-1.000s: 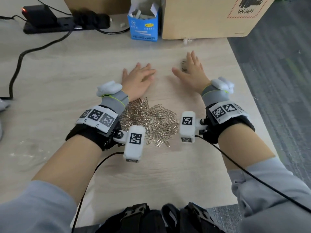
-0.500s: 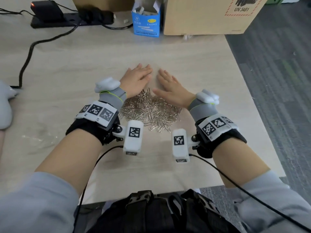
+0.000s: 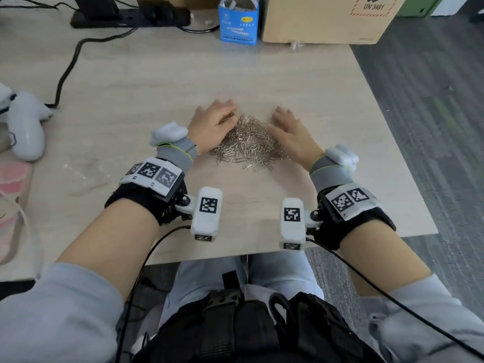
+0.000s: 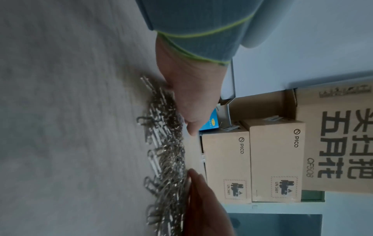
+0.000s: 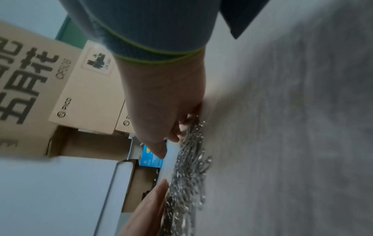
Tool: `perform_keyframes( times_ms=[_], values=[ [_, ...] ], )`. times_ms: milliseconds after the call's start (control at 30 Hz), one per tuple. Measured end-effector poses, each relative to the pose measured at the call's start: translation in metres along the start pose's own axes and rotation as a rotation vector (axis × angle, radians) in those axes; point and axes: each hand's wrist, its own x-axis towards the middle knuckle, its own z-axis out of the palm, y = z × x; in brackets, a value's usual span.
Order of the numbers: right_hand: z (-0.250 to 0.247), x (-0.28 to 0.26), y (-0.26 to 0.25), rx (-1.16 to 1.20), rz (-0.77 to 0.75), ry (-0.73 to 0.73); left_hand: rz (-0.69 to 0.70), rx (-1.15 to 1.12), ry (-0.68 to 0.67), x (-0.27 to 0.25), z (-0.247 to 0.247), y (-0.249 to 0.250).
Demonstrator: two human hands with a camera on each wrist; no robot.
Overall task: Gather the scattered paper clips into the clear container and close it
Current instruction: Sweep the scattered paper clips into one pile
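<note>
A heap of silver paper clips (image 3: 248, 144) lies on the wooden table (image 3: 157, 82). My left hand (image 3: 212, 124) lies flat against the heap's left side, fingers straight and touching the clips. My right hand (image 3: 290, 132) lies flat along the right side, palm down. The left wrist view has the left hand (image 4: 189, 95) beside the clips (image 4: 167, 159) and the right hand (image 4: 206, 207) opposite. In the right wrist view the right hand (image 5: 165, 103) edges the clips (image 5: 187, 167). Neither hand holds anything. No clear container is in view.
At the table's back stand a small open blue box (image 3: 239, 22) and a cardboard box (image 3: 327, 19). A black power strip (image 3: 125, 14) and its cable (image 3: 68, 64) lie back left. A white controller (image 3: 26, 127) sits at the left edge. Grey carpet (image 3: 432, 127) lies to the right.
My right hand came in from the far right, sweeping stray clips into the heap. Both hands met behind the heap, then drew apart and now flank it.
</note>
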Motion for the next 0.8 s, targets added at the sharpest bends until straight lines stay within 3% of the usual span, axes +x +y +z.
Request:
perform_keyframes(
  times_ms=[100,200,333,400,467,633,800],
  values=[
    [0.009,-0.011,-0.005,-0.139,-0.093,-0.148,-0.037,0.182,-0.08,-0.006,0.01,0.007],
    [0.013,-0.015,-0.009,0.048,-0.114,-0.11,0.009,0.079,-0.099,-0.015,0.01,0.014],
    [0.005,-0.022,-0.007,0.195,-0.044,0.182,-0.04,-0.095,0.169,-0.035,-0.007,0.004],
    [0.0,-0.024,-0.002,0.082,-0.02,0.305,-0.133,-0.116,0.342,-0.045,-0.018,-0.006],
    [-0.006,-0.025,0.002,-0.08,0.024,0.312,-0.233,-0.113,0.4,-0.052,-0.027,-0.012],
    [-0.011,-0.029,0.003,-0.291,0.108,0.087,-0.285,-0.054,0.156,-0.06,-0.029,-0.011],
    [0.007,-0.028,-0.009,-0.233,0.056,0.059,-0.228,-0.006,0.156,-0.056,-0.022,0.003]
  ],
)
